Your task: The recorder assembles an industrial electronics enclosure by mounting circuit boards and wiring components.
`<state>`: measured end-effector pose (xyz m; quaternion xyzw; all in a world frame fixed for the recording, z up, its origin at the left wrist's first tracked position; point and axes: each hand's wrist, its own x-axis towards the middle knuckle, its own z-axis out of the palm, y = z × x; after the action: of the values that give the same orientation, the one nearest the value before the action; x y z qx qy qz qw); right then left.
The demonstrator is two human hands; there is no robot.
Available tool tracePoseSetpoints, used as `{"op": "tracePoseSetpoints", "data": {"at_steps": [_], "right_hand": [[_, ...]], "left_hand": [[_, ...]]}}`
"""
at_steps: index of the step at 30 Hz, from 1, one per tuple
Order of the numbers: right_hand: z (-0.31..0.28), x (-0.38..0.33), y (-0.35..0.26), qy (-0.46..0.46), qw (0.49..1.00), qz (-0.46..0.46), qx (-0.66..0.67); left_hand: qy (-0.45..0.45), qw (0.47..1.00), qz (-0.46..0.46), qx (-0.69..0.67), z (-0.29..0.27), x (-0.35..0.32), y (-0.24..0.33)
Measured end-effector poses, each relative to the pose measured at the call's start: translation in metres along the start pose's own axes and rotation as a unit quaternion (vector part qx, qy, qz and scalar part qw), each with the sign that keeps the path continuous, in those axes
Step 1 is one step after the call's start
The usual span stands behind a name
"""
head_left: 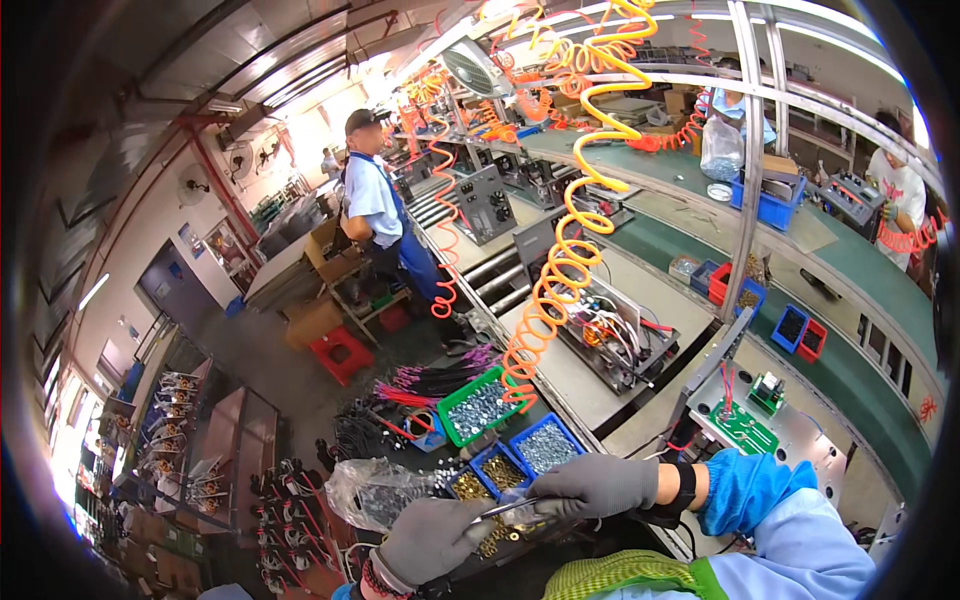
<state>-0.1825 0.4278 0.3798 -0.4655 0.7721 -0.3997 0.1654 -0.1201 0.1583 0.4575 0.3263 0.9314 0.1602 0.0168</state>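
Both my hands wear grey gloves and meet low in the view, over small parts bins. A slim silver metal piece (pixel 508 507) runs between them; its exact kind is unclear. My left hand (pixel 432 542) is closed on its left end, and my right hand (pixel 598 487) pinches around the other end. Just beyond the hands stand a blue bin of silver fasteners (pixel 545 447), a smaller bin of brass-coloured parts (pixel 502 469) and a green bin of silver fasteners (pixel 477 410). Loose brass-coloured pieces (pixel 492 545) lie under my hands. A crumpled clear plastic bag (pixel 375 492) is beside my left hand.
An orange coiled hose (pixel 550 290) hangs ahead. On the line sit an opened unit with wiring (pixel 615 330) and, at right, a metal panel with a green circuit board (pixel 742 428). Cable bundles (pixel 425 380) lie left of the bins. A person (pixel 375 200) stands beyond, near a red stool (pixel 342 352).
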Motion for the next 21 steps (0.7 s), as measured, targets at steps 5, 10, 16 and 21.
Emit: {"op": "tracePoseSetpoints", "data": {"at_steps": [5,10,16,21], "right_hand": [[-0.01,0.028,-0.015,0.132,0.987,-0.071,-0.048],[-0.024,0.012,-0.011,0.174,0.983,-0.024,-0.058],[-0.023,-0.013,-0.011,0.267,0.963,-0.008,0.016],[-0.028,-0.025,-0.018,0.349,0.931,-0.006,0.108]], "left_hand": [[0.12,0.989,0.09,-0.008,-0.012,0.033,-0.006],[0.199,0.965,0.153,-0.072,-0.014,0.062,-0.016],[0.194,0.935,0.205,-0.213,-0.009,0.099,-0.012],[0.124,0.754,0.149,-0.627,0.009,0.118,-0.001]]}}
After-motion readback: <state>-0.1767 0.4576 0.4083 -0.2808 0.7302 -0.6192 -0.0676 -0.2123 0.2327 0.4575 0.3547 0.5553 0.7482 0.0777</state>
